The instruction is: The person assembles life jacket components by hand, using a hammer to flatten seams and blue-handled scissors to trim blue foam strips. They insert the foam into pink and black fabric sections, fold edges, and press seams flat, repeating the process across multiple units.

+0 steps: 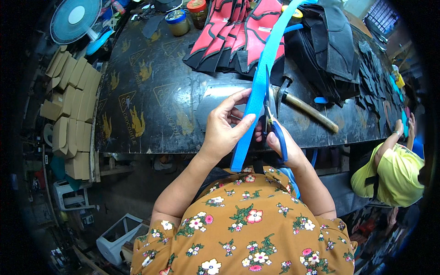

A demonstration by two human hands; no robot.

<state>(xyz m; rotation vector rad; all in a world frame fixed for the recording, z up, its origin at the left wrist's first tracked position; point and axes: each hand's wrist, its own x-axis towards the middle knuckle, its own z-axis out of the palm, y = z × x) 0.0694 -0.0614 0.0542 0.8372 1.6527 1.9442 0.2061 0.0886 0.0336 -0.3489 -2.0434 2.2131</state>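
Note:
A long bright blue foam strip (262,87) runs from the far side of the table toward me, its near end hanging past the table edge. My left hand (224,124) pinches the strip between thumb and fingers near that end. In my right hand (286,145) is a pair of scissors (270,105) with blue handles. Their blades point away from me, along the strip's right side. Whether the blades touch the foam I cannot tell. A hammer (311,110) with a wooden handle lies just right of the scissors. Beneath my hands is the dark table (151,105).
Red and black cut pieces (224,36) are stacked at the far middle. Black pieces (325,50) pile up to their right. Two lidded jars (177,23) stand at the back. Cardboard boxes (73,101) line the left. A person in yellow (396,169) works at the right.

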